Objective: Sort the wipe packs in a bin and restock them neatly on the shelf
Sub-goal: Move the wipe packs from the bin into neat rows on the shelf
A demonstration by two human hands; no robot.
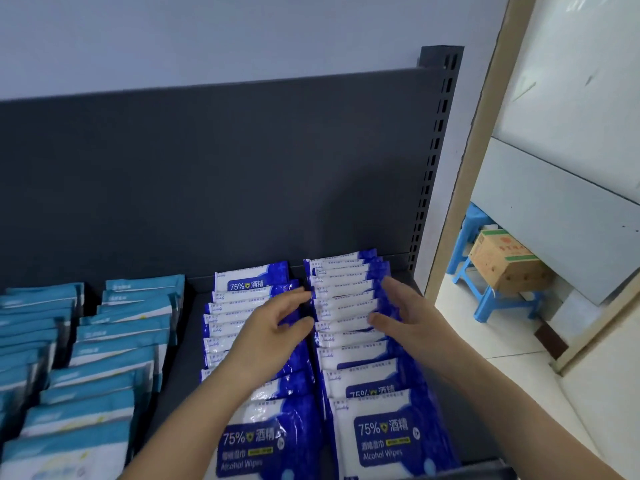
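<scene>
Wipe packs (341, 296) in dark blue stand in two rows on the shelf (187, 323), each row running away from me toward the back panel (242, 168), and the right-hand row lies between my hands. My left hand (273, 327) is at its left edge, fingers loosely bent, thumb apart, gripping nothing. My right hand (405, 313) lies along its right edge, fingers straight, thumb over the pack tops. Whether the left fingertips actually touch the packs I can't quite tell. Pressing inward from both sides should square the row.
</scene>
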